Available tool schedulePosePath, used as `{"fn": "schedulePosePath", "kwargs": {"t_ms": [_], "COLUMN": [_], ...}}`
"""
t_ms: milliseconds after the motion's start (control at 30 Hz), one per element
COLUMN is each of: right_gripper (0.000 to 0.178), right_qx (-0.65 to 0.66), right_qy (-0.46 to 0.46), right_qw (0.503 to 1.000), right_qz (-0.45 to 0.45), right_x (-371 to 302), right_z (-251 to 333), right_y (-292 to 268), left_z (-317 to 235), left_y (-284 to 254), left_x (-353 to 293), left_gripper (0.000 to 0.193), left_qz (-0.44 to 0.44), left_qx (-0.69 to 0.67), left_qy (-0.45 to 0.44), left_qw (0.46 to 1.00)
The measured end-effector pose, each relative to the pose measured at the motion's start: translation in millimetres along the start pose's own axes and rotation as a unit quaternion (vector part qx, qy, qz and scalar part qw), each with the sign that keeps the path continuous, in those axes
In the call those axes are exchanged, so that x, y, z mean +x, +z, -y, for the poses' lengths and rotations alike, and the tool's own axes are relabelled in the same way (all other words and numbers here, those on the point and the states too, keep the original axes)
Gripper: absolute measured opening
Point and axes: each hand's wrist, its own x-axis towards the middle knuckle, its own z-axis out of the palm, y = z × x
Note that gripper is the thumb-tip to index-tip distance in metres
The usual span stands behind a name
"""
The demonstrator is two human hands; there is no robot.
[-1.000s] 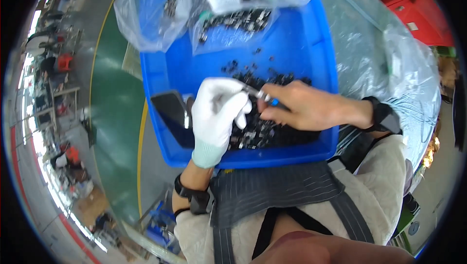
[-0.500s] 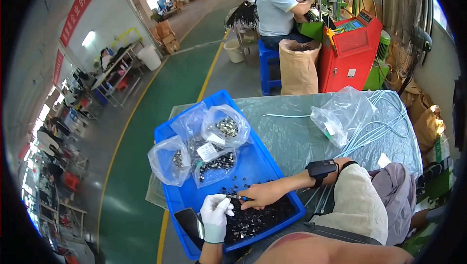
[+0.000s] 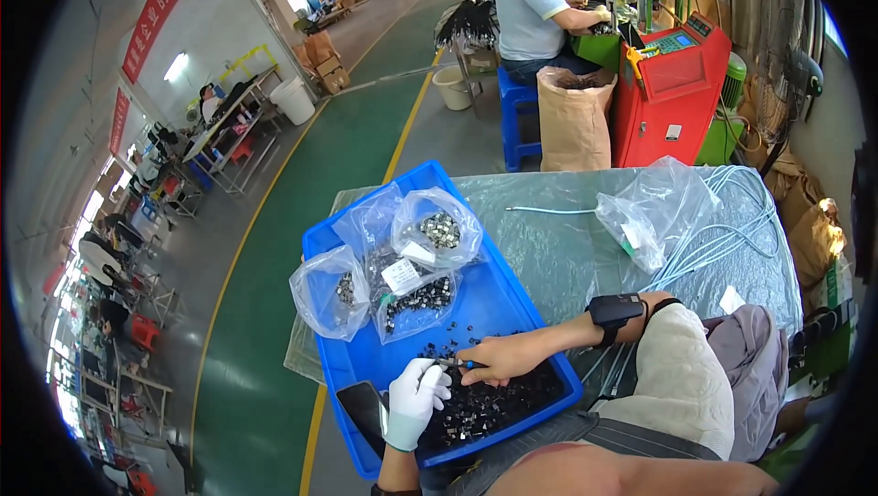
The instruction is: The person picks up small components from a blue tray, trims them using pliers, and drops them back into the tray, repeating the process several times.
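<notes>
My left hand (image 3: 414, 400), in a white glove, pinches a small dark part above the heap of small black parts (image 3: 485, 405) in the near end of the blue tray (image 3: 512, 290). My right hand (image 3: 501, 359), bare, grips a thin blue-handled tool (image 3: 457, 364) whose tip meets the part in the left fingers. A black watch sits on my right wrist (image 3: 615, 310). Several clear bags of metal parts (image 3: 402, 263) lie at the tray's far end. A dark phone (image 3: 361, 402) lies in the tray's near left corner.
The tray rests on a grey-green covered table (image 3: 567, 240) with a clear plastic bag (image 3: 654, 213) and pale blue cables (image 3: 732, 222). Beyond stand a red machine (image 3: 668, 85), a brown sack (image 3: 574, 117) and a seated person (image 3: 540, 7). Green floor with yellow line lies left.
The view has lifted from close over the tray to a wide look across the table and hall. Both hands stay together over the black parts, tool against part.
</notes>
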Motion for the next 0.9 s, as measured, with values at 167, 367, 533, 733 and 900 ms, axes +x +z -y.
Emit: {"fn": "schedulePosePath", "kwargs": {"t_ms": [167,367,533,733,900], "right_gripper": [0.033,0.034,0.034,0.035,0.037], "right_qx": [-0.008,0.004,0.030,0.014,0.011], "right_qy": [0.012,0.024,0.009,0.011,-0.011], "right_qw": [1.000,1.000,0.999,1.000,1.000], "right_qz": [0.000,-0.004,-0.009,0.014,0.012], "right_x": [-2.6,-1.9,1.9,-2.0,-6.3], "right_z": [2.1,3.5,-7.8,-0.5,3.3], "right_y": [0.6,2.5,2.9,2.2,2.1], "left_z": [15.5,19.4,22.2,4.9,8.8], "left_y": [6.2,8.8,5.8,4.2,3.2], "left_x": [1.0,1.8,10.3,1.9,0.0], "left_gripper": [0.013,0.013,0.020,0.029,0.027], "left_qz": [-0.076,-0.183,-0.165,0.020,0.092], "left_qx": [0.189,0.483,0.458,-0.170,-0.263], "left_qy": [0.101,0.347,0.371,-0.014,-0.015], "left_qw": [0.974,0.783,0.790,0.985,0.960]}}
